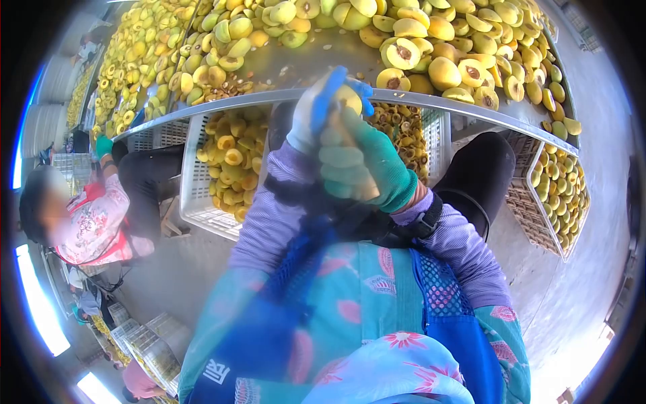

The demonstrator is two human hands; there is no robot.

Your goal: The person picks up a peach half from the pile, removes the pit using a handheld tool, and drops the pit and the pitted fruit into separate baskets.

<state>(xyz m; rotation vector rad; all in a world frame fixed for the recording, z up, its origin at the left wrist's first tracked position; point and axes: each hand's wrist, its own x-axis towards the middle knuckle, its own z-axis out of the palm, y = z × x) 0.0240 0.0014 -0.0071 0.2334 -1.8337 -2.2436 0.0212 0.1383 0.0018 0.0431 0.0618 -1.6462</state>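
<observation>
My left hand (315,111), in a blue and white glove, closes around a yellow peach (348,99) just over the near edge of the table. Right against it is my right hand (370,165) in a green glove, its fingers curled into a fist and smeared by motion. Whatever that fist holds is hidden. Halved peaches (464,64) with brown centres lie heaped on the metal table (289,64) in front of both hands.
Below the table edge stand a white crate (195,195) of peach halves, a container of brown scraps (402,135) and a brown crate (531,198) of peaches at right. A co-worker (94,215) sits at left. Stacked crates (151,343) stand behind.
</observation>
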